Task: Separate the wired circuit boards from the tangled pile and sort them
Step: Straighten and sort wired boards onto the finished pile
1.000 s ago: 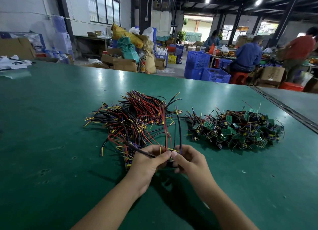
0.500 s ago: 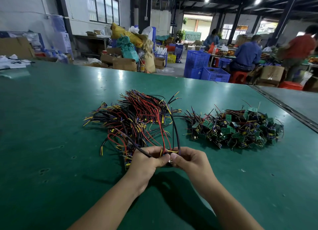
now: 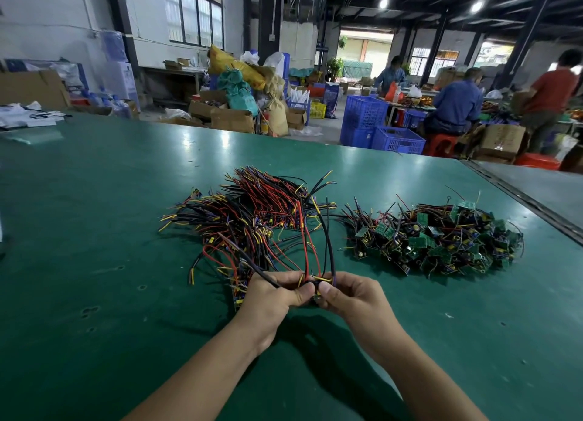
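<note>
A tangled pile of boards (image 3: 441,241), small and green with short wires, lies on the right of the green table (image 3: 94,231). To its left spreads a sorted heap of boards with long red, black and yellow wires (image 3: 252,218). Just in front of that heap, my left hand (image 3: 274,291) and my right hand (image 3: 350,293) meet, thumbs together, pinching one wired circuit board (image 3: 316,286). The board is mostly hidden by my fingers; its red and black wires rise and arch back over the heap.
A seam and a second table surface (image 3: 536,190) run along the right. Papers (image 3: 28,118) lie at the far left corner. Beyond the table stand cardboard boxes, sacks and blue crates (image 3: 381,130), and people work at far benches.
Both hands have drawn slightly toward me with the held board. Its wires have swung a little to the right.
</note>
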Demonstrator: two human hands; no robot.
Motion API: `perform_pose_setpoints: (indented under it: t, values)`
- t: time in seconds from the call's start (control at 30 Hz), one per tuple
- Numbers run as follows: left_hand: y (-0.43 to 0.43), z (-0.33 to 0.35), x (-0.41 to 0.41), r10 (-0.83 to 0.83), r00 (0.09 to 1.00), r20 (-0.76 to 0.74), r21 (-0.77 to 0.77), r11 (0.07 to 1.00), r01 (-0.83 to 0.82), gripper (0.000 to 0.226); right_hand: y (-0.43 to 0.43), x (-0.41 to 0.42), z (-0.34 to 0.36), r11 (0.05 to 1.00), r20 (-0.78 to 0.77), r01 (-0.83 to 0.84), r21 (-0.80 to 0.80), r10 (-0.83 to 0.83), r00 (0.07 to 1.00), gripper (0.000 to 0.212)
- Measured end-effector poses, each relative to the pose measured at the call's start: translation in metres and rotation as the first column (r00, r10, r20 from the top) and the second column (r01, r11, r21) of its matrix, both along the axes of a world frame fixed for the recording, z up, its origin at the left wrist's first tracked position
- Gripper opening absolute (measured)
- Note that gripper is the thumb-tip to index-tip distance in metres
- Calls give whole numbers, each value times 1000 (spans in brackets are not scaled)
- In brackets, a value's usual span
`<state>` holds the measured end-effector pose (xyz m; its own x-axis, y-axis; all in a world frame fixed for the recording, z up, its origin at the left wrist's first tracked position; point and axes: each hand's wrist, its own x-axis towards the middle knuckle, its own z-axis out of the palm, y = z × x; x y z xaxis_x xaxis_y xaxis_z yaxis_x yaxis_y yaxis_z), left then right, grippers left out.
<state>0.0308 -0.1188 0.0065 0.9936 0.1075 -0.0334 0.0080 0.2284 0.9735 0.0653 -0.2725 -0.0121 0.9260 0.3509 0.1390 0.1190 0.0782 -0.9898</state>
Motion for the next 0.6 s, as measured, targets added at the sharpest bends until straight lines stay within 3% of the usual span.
perform_pose_setpoints:
  t: [0.27,0.4,0.6]
  values:
    - [-1,-3,2,-10,999,-45,-41,999,9,33,-2,-1,2,1000,-49,-26,-12,25,998,31]
    - [1,-3,3,-28,999,-47,-121,992,22,21,-2,-1,2,985,-143,-57,166,81,986,19]
    - [9,-4,5,-72,996,-46,-223,973,60,20,-1,0,7,956,-113,14,294,20,993,9]
